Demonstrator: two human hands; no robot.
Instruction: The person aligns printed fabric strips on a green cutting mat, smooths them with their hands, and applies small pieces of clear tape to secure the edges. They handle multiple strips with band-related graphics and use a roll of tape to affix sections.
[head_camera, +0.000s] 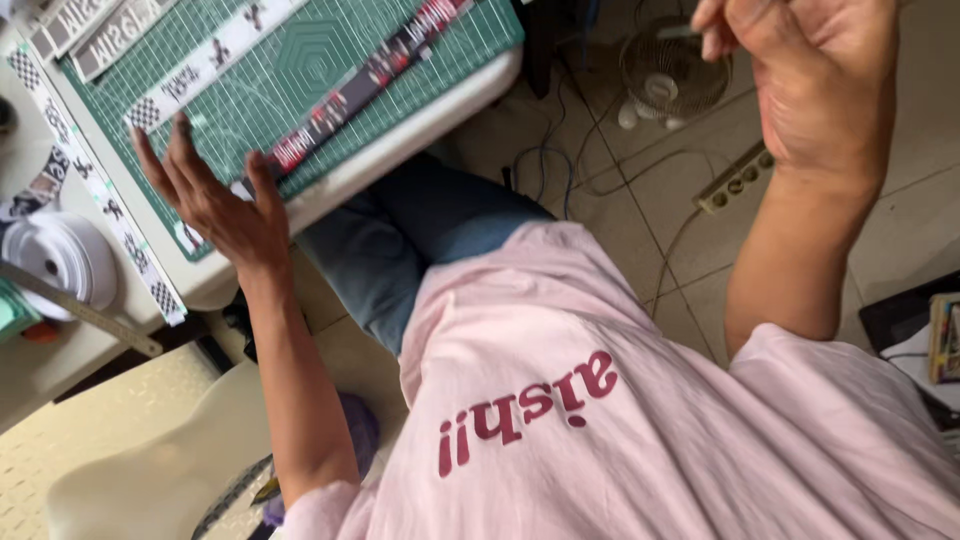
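My left hand (225, 205) lies flat with its fingers spread on the near edge of a green cutting mat (300, 70). Its thumb touches the end of a dark printed ribbon strip (370, 80) that runs diagonally across the mat. A white ribbon with checkered ends (210, 55) lies further up the mat, apart from the hand. My right hand (815, 75) is raised off to the right above the floor, palm towards me, fingers curled and partly cut off by the frame edge. Whether it holds anything is unclear.
The mat rests on a white table (420, 130). A long checkered ribbon (100, 200), a white ribbon roll (60, 260) and a metal ruler (80, 310) lie to the left. On the tiled floor stand a small fan (670, 75) and a power strip (735, 180) with cables.
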